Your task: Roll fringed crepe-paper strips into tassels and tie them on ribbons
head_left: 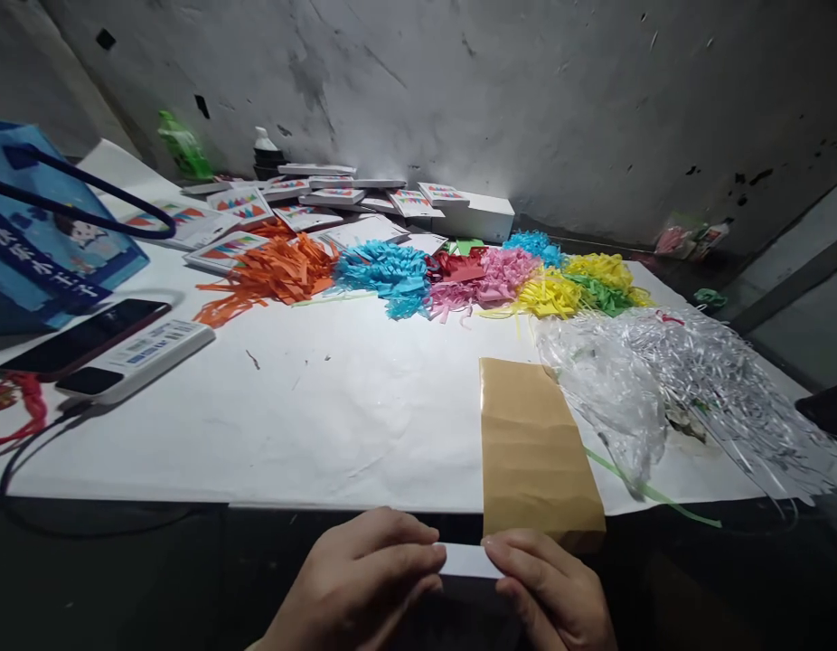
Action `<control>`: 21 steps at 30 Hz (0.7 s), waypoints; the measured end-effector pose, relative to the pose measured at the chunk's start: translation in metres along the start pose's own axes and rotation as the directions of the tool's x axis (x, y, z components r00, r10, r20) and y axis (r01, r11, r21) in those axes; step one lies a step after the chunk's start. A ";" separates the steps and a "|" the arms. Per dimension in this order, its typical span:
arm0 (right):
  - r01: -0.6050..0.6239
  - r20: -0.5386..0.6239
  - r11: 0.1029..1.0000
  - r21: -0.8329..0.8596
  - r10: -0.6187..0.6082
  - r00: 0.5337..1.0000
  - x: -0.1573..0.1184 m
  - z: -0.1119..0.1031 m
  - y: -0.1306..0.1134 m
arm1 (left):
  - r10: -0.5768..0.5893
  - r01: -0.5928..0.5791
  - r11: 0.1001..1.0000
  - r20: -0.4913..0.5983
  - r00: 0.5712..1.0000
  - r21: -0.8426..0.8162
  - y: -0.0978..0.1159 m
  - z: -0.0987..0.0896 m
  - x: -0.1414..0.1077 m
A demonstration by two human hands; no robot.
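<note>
At the bottom of the view, in front of the table's edge, my left hand [364,579] pinches the left end of a small white piece [467,561], perhaps card or a box edge. Its right end is pinched by my right hand [550,583]. Just beyond my right hand lies a brown paper sheet [533,443], hanging over the edge of the white-covered table [351,416]. The lower side of the white piece is dark and hard to make out.
Orange [283,267], blue [388,271], pink and yellow paper tassels line the back, before stacked flat packs [330,197]. Silver strands [717,371] and clear plastic [608,389] lie right. A blue bag [52,235], phone [86,336] and white power bank [144,360] are left.
</note>
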State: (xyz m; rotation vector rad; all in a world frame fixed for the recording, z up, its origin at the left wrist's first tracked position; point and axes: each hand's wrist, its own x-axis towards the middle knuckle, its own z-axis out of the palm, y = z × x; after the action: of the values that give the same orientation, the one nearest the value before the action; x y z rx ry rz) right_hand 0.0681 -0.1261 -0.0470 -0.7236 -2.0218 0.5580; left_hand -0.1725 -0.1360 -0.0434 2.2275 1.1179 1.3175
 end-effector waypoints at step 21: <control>-0.110 -0.102 0.669 -0.735 0.052 0.993 -0.015 -0.022 0.077 | -0.411 0.409 0.906 -0.001 0.912 -0.108 -0.037 -0.079 0.047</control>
State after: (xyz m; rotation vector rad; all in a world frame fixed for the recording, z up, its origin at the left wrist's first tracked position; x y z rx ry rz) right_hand 0.1152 -0.0778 -0.0932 -1.2982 -2.1335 -0.3043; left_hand -0.2442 -0.0855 0.0029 1.7748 1.3967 1.1914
